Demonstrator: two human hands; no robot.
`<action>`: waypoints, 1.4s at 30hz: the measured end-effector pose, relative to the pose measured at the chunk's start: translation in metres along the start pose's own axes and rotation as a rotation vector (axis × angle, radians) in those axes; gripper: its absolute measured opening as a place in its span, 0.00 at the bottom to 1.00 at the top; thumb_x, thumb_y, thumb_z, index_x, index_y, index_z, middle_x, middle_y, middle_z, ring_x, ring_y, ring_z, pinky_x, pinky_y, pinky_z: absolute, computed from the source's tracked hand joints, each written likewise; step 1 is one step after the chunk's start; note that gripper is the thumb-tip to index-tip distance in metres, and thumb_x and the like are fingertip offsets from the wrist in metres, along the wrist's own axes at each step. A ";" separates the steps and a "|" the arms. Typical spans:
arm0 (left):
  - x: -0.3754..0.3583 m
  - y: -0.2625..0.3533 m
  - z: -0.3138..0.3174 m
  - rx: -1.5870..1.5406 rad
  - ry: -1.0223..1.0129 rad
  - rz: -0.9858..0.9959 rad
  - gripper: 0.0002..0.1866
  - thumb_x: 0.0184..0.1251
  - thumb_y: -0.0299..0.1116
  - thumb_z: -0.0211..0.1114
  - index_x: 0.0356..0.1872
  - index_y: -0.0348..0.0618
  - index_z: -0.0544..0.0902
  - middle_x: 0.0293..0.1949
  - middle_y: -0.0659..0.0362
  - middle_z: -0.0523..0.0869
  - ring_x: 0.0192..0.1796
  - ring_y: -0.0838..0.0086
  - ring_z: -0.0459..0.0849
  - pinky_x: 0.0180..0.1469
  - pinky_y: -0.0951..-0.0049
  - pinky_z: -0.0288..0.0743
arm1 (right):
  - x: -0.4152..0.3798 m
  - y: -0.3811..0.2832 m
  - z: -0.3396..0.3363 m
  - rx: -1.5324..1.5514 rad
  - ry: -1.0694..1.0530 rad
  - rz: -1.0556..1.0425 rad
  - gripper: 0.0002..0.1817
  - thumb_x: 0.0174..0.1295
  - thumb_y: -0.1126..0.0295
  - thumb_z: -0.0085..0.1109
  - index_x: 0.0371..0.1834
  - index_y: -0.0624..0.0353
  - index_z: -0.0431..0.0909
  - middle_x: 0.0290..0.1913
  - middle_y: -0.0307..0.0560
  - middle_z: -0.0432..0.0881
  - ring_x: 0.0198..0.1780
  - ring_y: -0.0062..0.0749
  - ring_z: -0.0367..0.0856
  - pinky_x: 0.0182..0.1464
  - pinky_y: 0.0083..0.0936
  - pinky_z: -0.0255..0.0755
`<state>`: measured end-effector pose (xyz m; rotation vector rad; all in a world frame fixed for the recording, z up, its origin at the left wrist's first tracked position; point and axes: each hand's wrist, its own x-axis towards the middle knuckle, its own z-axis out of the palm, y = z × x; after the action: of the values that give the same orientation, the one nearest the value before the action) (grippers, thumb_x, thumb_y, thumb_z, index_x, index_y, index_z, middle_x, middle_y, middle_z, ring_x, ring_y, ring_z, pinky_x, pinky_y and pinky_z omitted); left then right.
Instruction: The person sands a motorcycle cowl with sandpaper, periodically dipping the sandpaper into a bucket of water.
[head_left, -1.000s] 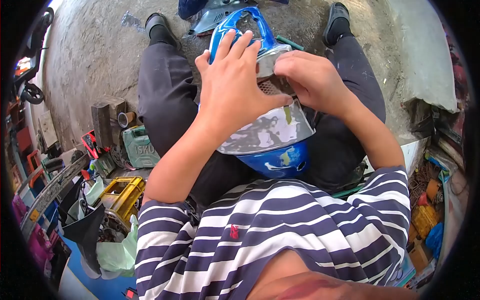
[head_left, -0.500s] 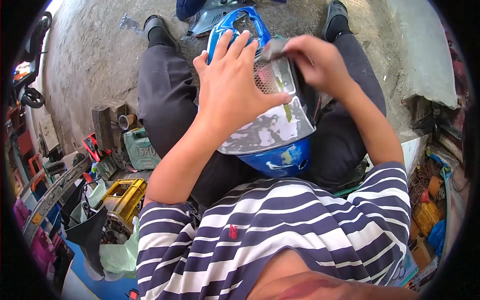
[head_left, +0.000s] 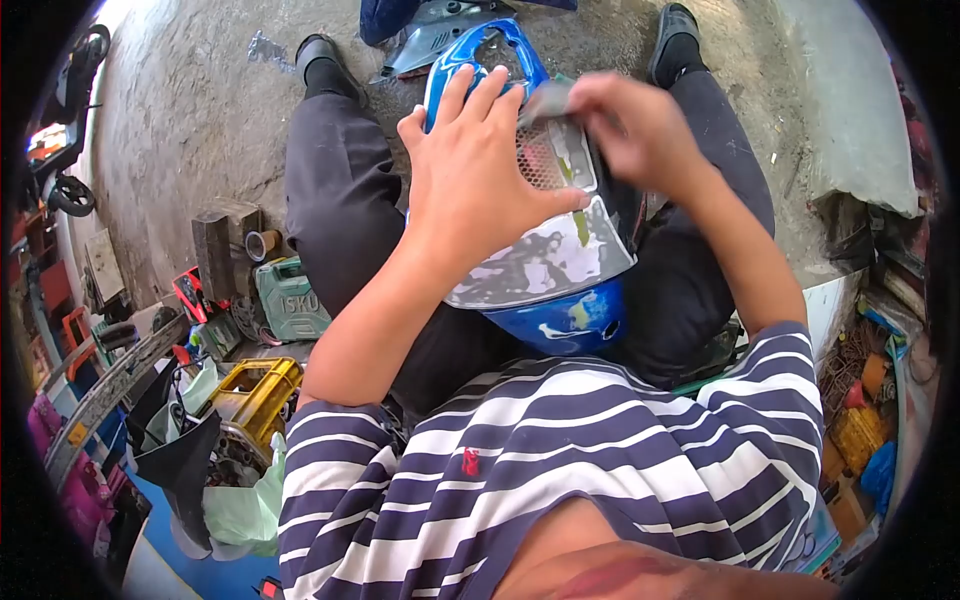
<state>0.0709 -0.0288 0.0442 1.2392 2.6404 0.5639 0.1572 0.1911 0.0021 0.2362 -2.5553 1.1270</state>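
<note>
1. Under my spread left fingers: a blue fairing panel point(head_left: 545, 255), lying across the lap, with sanded grey patches and a mesh grille point(head_left: 545, 160) just beside the fingertips.
2. Left hand point(head_left: 475, 170): flat and unclenched, palm pressed on the panel, fingers fanned toward its far blue loop, thumb lying along the grey patch.
3. Right hand point(head_left: 640, 130): blurred; fingers pinched on a small grey sanding sheet point(head_left: 548, 100), which meets the panel's upper edge just beyond the left fingertips.
4. Beyond both sets of fingers: a grey fairing piece point(head_left: 430, 40) on the concrete floor point(head_left: 190, 110), between my two shoes.
5. Well off the left hand's outer side: a green tool case point(head_left: 290, 300), a yellow crate point(head_left: 255, 390) and a roll of tape point(head_left: 262, 243).
</note>
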 end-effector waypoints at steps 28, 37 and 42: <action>0.001 0.000 -0.001 -0.003 -0.001 0.001 0.59 0.42 0.66 0.88 0.73 0.35 0.82 0.80 0.48 0.78 0.86 0.52 0.66 0.80 0.35 0.57 | -0.010 -0.017 0.007 0.040 0.003 0.006 0.14 0.65 0.81 0.67 0.53 0.57 0.85 0.47 0.54 0.90 0.49 0.55 0.92 0.51 0.41 0.86; -0.002 -0.002 -0.001 -0.011 0.004 0.007 0.59 0.41 0.67 0.88 0.73 0.36 0.83 0.80 0.48 0.78 0.86 0.52 0.66 0.80 0.35 0.57 | -0.008 0.005 -0.003 -0.013 -0.035 0.221 0.17 0.63 0.87 0.67 0.53 0.60 0.83 0.50 0.56 0.90 0.54 0.54 0.93 0.58 0.40 0.86; 0.003 0.001 -0.001 0.008 -0.006 0.023 0.58 0.42 0.66 0.87 0.73 0.37 0.83 0.80 0.47 0.78 0.87 0.51 0.65 0.80 0.35 0.57 | -0.008 0.003 -0.003 0.006 -0.046 0.241 0.14 0.69 0.88 0.62 0.53 0.60 0.83 0.51 0.55 0.90 0.53 0.47 0.93 0.55 0.35 0.86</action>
<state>0.0695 -0.0261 0.0450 1.2734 2.6295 0.5529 0.1648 0.1957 -0.0016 -0.0474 -2.6754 1.2263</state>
